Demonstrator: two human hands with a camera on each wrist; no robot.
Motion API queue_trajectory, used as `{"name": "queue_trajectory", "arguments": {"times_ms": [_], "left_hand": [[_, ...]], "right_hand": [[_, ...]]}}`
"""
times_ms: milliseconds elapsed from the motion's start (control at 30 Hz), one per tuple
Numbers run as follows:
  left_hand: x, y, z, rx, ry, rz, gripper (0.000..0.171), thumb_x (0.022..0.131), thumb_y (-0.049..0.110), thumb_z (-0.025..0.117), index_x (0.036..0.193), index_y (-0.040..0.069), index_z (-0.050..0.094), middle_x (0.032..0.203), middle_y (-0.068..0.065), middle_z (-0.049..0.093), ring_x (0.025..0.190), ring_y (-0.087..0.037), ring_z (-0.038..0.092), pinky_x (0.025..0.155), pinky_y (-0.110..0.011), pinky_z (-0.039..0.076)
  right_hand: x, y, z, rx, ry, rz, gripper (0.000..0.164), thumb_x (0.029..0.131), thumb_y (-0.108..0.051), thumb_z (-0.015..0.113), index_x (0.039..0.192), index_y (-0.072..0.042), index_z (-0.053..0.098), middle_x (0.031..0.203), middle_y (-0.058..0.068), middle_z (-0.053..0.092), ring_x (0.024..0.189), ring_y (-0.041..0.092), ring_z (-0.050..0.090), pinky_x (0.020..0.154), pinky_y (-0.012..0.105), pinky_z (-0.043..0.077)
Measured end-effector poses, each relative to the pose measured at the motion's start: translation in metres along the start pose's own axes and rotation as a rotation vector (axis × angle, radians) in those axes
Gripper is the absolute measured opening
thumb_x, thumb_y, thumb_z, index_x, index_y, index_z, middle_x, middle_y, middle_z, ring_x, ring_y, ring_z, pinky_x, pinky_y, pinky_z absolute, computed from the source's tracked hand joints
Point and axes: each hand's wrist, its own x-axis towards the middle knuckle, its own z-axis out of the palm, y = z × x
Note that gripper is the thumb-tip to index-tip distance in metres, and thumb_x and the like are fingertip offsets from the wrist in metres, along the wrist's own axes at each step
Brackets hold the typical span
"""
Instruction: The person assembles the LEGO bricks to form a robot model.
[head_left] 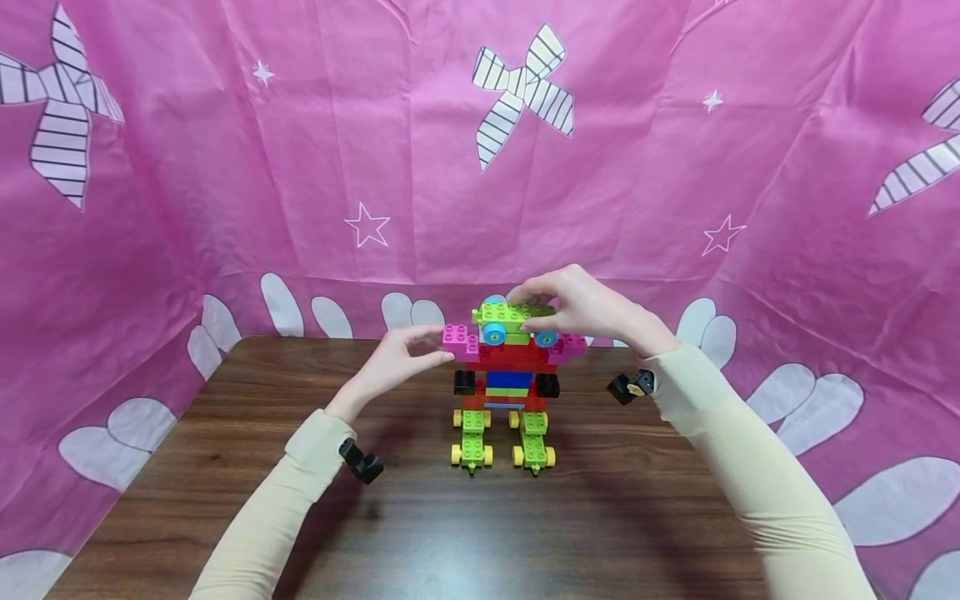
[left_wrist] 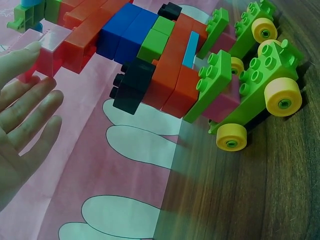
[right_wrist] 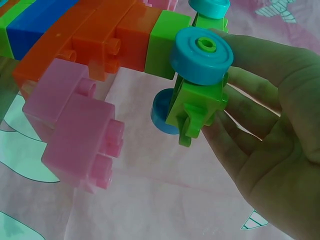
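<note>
A robot-like figure of toy building bricks stands upright on the table. At its top lies a lime green wheeled car base with blue wheels. My right hand grips this base between thumb and fingers. My left hand pinches the pink brick at the figure's left side, its thumb and index finger on the brick and the other fingers spread. Another pink brick juts out on the right. Below come red bricks, blue bricks, black bricks and two green wheeled feet with yellow wheels.
The brown wooden table carries the figure near its back edge. A pink cloth with bows and stars hangs behind and at both sides. Small black devices are strapped to both wrists.
</note>
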Motion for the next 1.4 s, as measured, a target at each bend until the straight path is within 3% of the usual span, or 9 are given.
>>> {"name": "queue_trajectory", "arguments": {"times_ms": [200,433,567,800,1167,1400], "left_hand": [[0.009,-0.026,0.004,-0.018,0.012,-0.013,0.043,0.081,0.027,0.073,0.122,0.017,0.062,0.104,-0.006,0.071,0.099,-0.018,0.064,0.091,-0.039,0.049],[0.009,-0.027,0.003,-0.008,0.016,0.021,0.042,0.08,0.032,0.073,0.119,0.019,0.063,0.1,-0.002,0.072,0.095,-0.015,0.065,0.086,-0.036,0.051],[0.009,-0.027,0.003,0.004,0.019,0.031,0.041,0.08,0.032,0.073,0.118,0.018,0.064,0.098,-0.003,0.072,0.093,-0.014,0.065,0.086,-0.037,0.051],[-0.001,0.007,-0.001,0.003,0.0,-0.014,0.041,0.084,0.019,0.07,0.122,0.007,0.061,0.103,-0.014,0.07,0.098,-0.026,0.064,0.087,-0.039,0.051],[-0.001,0.009,-0.001,0.004,-0.004,-0.019,0.041,0.084,0.019,0.07,0.122,0.008,0.061,0.104,-0.014,0.07,0.099,-0.027,0.064,0.086,-0.034,0.051],[-0.002,0.01,-0.001,0.007,-0.002,-0.013,0.04,0.084,0.019,0.07,0.121,0.008,0.061,0.104,-0.013,0.07,0.099,-0.025,0.064,0.089,-0.04,0.05]], "right_hand": [[-0.001,0.0,0.0,0.001,-0.002,-0.013,0.036,0.08,-0.026,0.074,0.115,-0.02,0.066,0.109,-0.007,0.069,0.091,0.005,0.063,0.078,0.026,0.053],[-0.001,0.0,-0.001,-0.02,-0.01,-0.046,0.033,0.084,-0.025,0.07,0.116,-0.019,0.065,0.11,-0.007,0.069,0.074,0.006,0.056,0.062,0.022,0.047],[0.0,-0.001,-0.001,-0.023,-0.016,-0.045,0.033,0.084,-0.025,0.07,0.116,-0.019,0.065,0.11,-0.007,0.069,0.076,0.006,0.056,0.064,0.022,0.048],[0.0,-0.002,-0.002,-0.026,-0.025,-0.031,0.034,0.084,-0.026,0.07,0.117,-0.019,0.064,0.109,-0.006,0.068,0.072,0.008,0.055,0.064,0.023,0.047],[0.002,-0.004,-0.003,-0.041,-0.02,-0.053,0.034,0.083,-0.024,0.071,0.116,-0.015,0.066,0.11,-0.002,0.069,0.071,0.01,0.054,0.061,0.023,0.046],[0.001,-0.005,-0.001,-0.059,-0.017,-0.081,0.035,0.083,-0.022,0.07,0.117,-0.013,0.066,0.114,0.002,0.069,0.064,0.009,0.05,0.059,0.022,0.044]]}}
